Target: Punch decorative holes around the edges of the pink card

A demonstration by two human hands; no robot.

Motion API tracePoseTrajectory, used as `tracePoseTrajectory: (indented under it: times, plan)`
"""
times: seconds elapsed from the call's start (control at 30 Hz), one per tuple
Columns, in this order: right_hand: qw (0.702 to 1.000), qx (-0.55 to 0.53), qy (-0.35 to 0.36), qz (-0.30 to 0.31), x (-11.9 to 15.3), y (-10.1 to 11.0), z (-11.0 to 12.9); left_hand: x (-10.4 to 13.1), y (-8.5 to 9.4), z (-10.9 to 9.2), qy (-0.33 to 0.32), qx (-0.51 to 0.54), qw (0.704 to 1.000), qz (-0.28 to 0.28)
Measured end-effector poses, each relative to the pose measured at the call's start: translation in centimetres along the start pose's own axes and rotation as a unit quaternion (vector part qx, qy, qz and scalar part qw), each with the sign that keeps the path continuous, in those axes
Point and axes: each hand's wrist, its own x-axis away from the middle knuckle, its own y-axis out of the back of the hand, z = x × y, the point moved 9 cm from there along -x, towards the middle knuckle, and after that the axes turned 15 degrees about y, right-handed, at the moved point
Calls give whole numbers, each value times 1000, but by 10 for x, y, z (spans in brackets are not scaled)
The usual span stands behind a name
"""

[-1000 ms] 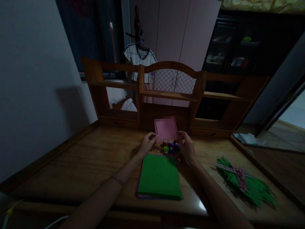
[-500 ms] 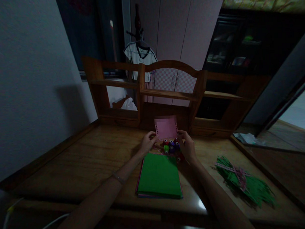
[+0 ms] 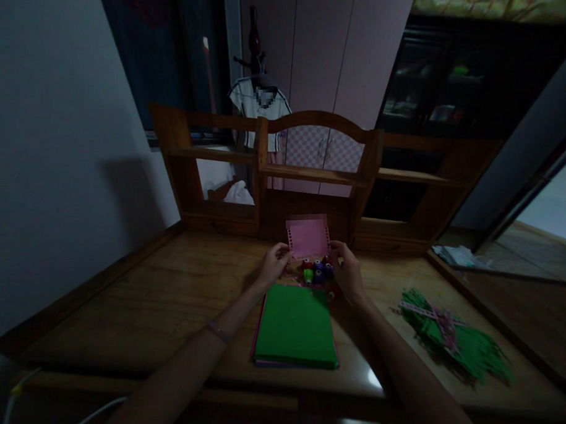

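A pink sheet of paper [image 3: 309, 239] with rows of punched holes down both sides is held up above the desk. My left hand [image 3: 274, 263] pinches its lower left corner, and my right hand [image 3: 349, 273] grips its lower right edge. Just below the sheet sits a cluster of small round purple, red and green things [image 3: 318, 269], partly hidden by my right hand; their kind is hard to make out. Closer to me lies a stack of coloured paper with a green sheet [image 3: 296, 326] on top.
On the right of the wooden desk [image 3: 142, 297] lies a heap of shredded green paper [image 3: 459, 342] with pink strips across it. A wooden shelf unit [image 3: 309, 174] rises along the back edge. A white cable [image 3: 93, 416] runs at the lower left.
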Motion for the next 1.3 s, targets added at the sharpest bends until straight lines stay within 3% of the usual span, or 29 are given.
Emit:
tracePoseTrajectory:
  times: [0.27, 0.43, 0.53, 0.7, 0.93, 1.3]
  plan:
    - [1000, -3, -9, -15, 2, 0, -5, 2, 0, -4, 10, 10, 1000, 6]
    - [987, -136, -87, 6, 6, -10, -16, 7, -2, -1, 73, 79, 994, 32]
    - [969, -203, -140, -16, 8, -12, -25, 12, -5, -8, 83, 120, 987, 62]
    - [961, -229, -150, -29, 7, -11, -24, 22, -14, -17, 93, 95, 987, 94]
    - [960, -237, -150, 0, 8, -19, -17, 32, -32, -25, 60, 28, 989, 133]
    - [970, -203, -133, 29, 8, -21, -9, 32, -34, -30, 15, 7, 993, 119]
